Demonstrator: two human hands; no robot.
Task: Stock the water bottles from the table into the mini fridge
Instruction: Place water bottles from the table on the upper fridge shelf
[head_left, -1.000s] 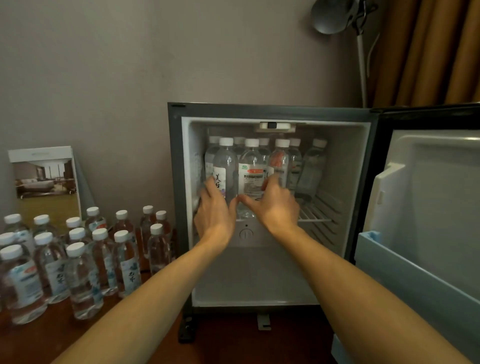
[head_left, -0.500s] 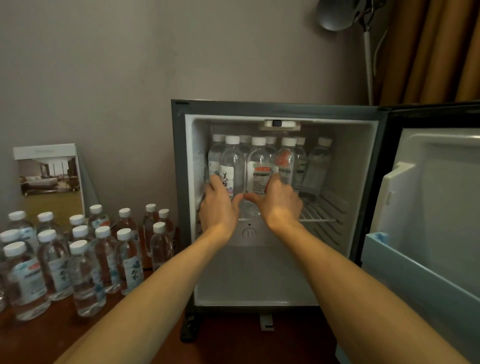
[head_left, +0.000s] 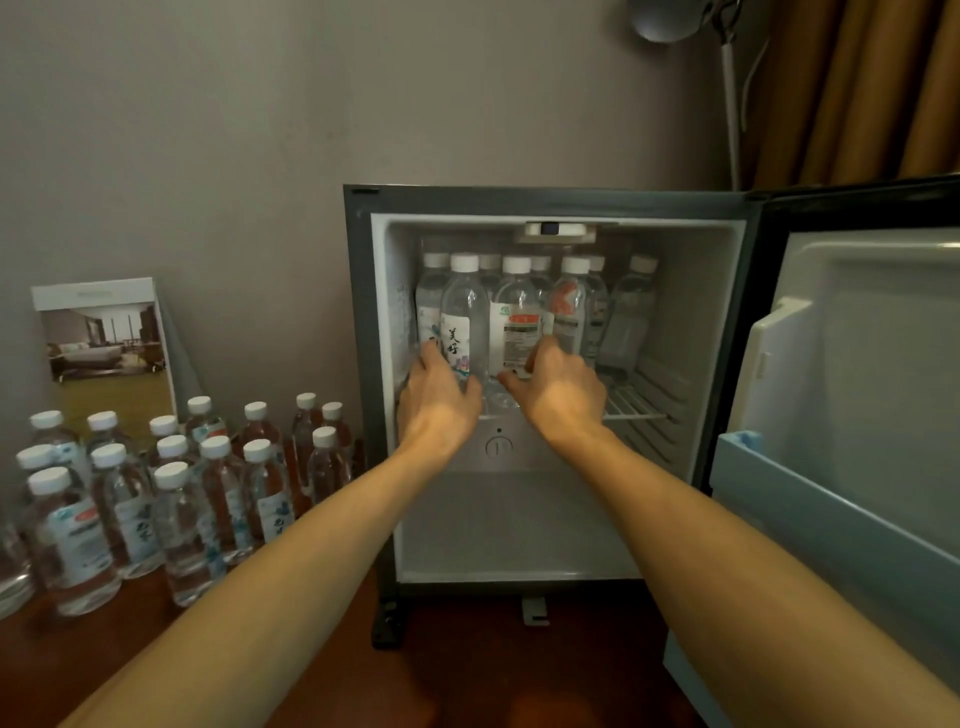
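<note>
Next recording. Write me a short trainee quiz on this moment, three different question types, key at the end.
1. True or false: the mini fridge has its door open.
2. Where do the stocked bottles stand? A) wire shelf B) fridge floor C) door rack
3. What does the left hand grip, and the right hand?
Key: 1 true. 2 A. 3 the left front bottle and the middle front bottle.
</note>
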